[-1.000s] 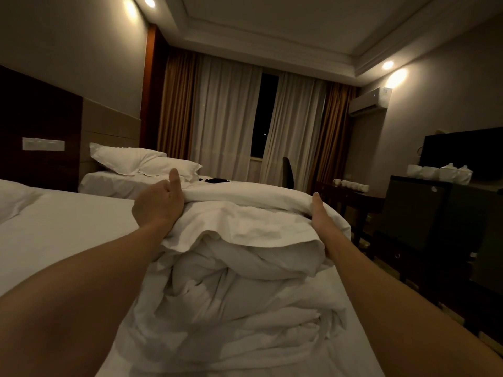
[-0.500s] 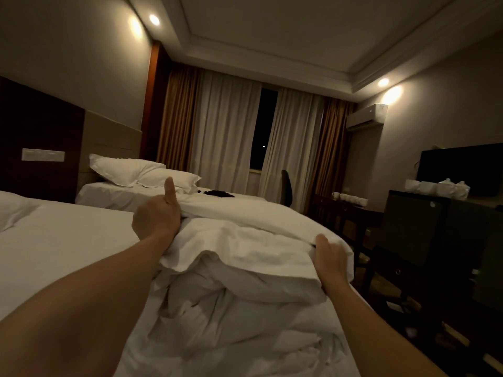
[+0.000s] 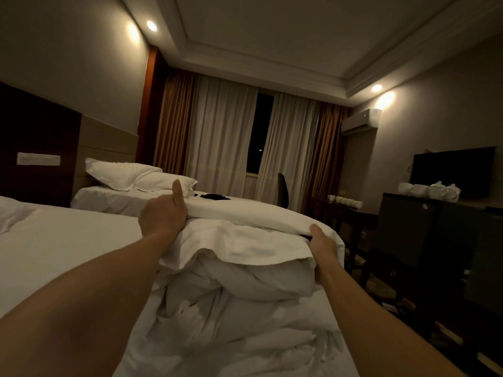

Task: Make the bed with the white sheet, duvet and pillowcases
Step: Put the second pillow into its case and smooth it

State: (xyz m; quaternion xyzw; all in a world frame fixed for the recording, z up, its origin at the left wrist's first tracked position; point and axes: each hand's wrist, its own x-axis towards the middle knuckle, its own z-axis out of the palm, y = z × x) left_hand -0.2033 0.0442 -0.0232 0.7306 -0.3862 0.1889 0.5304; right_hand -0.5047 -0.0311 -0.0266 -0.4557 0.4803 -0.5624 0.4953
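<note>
A bunched white duvet (image 3: pixel 239 270) lies heaped on the near bed, over the white sheet (image 3: pixel 70 246). My left hand (image 3: pixel 163 213) grips the duvet's upper fold at its left end, thumb sticking up. At the fold's right end my right hand (image 3: pixel 322 244) holds the cloth, fingers curled under the edge. The fold (image 3: pixel 250 213) stretches between the two hands, raised above the heap. A corner of a white pillow (image 3: pixel 11 213) shows at the far left of this bed.
A second bed (image 3: pixel 109 197) with two white pillows (image 3: pixel 130 176) stands behind, a dark item (image 3: pixel 215 196) lying on it. To the right are a dark cabinet (image 3: pixel 424 235) with white cups, a TV (image 3: pixel 451 170), a desk and a chair. Curtains cover the far window.
My right hand drew back toward me and took hold of the duvet's edge. The left hand raised its end of the fold slightly, thumb lifting. The view tilted upward.
</note>
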